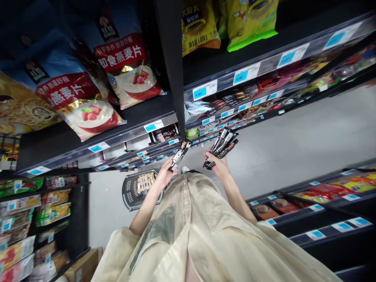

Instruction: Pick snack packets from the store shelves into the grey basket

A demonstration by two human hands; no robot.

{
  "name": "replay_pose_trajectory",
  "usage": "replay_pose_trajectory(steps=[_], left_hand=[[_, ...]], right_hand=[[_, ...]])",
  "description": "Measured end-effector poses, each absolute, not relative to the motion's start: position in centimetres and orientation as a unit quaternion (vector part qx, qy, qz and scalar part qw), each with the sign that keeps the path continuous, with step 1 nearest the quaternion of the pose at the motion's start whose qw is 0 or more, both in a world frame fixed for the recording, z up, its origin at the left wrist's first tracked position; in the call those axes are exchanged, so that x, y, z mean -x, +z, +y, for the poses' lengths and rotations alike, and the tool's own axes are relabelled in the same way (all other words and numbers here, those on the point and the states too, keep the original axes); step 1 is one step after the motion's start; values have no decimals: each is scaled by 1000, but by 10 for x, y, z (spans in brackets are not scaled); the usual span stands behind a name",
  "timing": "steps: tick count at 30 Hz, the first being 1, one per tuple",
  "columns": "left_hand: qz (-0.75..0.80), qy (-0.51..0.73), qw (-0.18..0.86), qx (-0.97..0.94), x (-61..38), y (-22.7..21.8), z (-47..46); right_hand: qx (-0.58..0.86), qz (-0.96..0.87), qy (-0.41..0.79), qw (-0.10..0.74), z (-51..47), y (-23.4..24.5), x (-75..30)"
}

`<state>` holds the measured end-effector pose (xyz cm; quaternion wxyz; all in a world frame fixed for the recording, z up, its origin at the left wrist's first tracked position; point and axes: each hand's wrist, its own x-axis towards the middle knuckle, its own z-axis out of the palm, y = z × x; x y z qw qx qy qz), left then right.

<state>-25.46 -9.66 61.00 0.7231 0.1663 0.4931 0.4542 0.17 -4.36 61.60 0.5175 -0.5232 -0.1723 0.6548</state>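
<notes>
My left hand [167, 174] is closed around the lower end of a slim black wrapped bar [179, 156] with white lettering. The bar tilts up toward the shelf post. Several more black wrapped bars [223, 141] fan out from my right hand [216, 162], whose fingers wrap round their lower ends. The print on these is too small to read. Below my left hand, a grey shopping basket [127, 192] stands on the floor, partly hidden by my forearm. In it lies a row of light gold wrapped packets [145, 182].
Shelves with price tags [205, 90] run along the front, holding oatmeal bags [88, 113] on the left and yellow snack bags [249, 23] on the right. More shelves of packets [53, 215] stand at left and right. A cardboard box [84, 266] sits lower left. Grey floor [293, 145] lies between.
</notes>
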Motion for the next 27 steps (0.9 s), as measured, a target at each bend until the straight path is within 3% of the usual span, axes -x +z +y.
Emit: replay_pose_trajectory(steps=[3,5,8,11,18,23,27], left_hand=[[548,456,652,-259,271,596,-79],[612,423,540,-394,288,586,-58],[678,315,339,-571,315,578,-17],[699,208,244,-640,335,575,28],[681,123,279,-666,341,571,112],[692,240,296,-613,324,575,127],[666,314,287,-613,297,583,82]], right_hand=[[525,-165,654,519,-45,610,-7],[534,-157,647,521,-48,604,-12],[552,-146,630,526,-52,597,-21],[565,-137,614,534,-58,594,-32],[586,-112,583,551,-66,596,-44],[568,-125,614,533,-71,604,-33],[544,-145,661,496,-71,608,-18]])
